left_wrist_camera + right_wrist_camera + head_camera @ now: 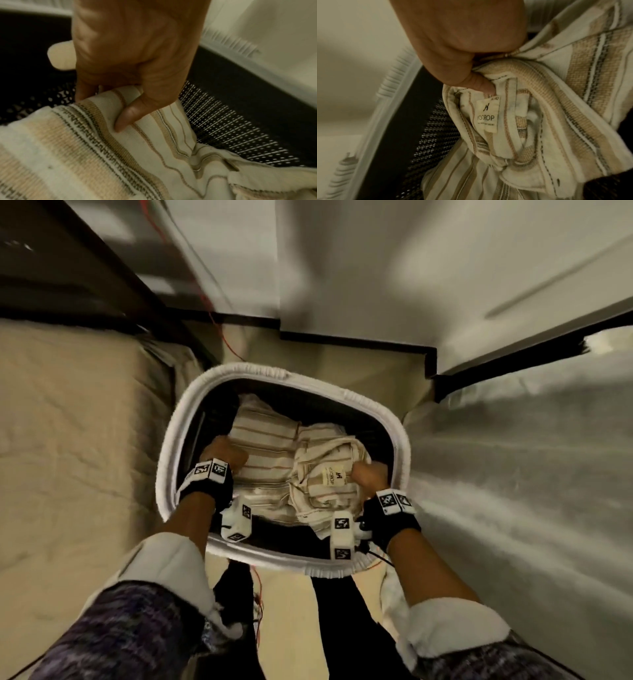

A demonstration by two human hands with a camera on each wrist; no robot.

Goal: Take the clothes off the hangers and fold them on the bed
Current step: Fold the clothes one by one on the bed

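A cream shirt with tan and dark woven stripes (pixel 274 460) lies bunched inside a round black mesh laundry basket with a white ribbed rim (pixel 178 419), which stands on the floor between a bed with a beige sheet (pixel 68 440) to the person's left and a grey-white covered surface (pixel 513 457) to the right. The shirt runs crosswise between the two hands, collar end toward the right, and both hands are already on it, so neither is the nearer. The left hand (pixel 222 451) reaches down with knuckles up, its thumb and fingers (pixel 130 115) pinching a fold of striped cloth at the left edge. The right hand (pixel 368 474) is closed in a fist around the gathered collar, beside the sewn neck label (pixel 487 117). Both forearms descend steeply into the basket. No hanger is visible. Judged from this, the coming move is a lift upward and leftward to the bed.
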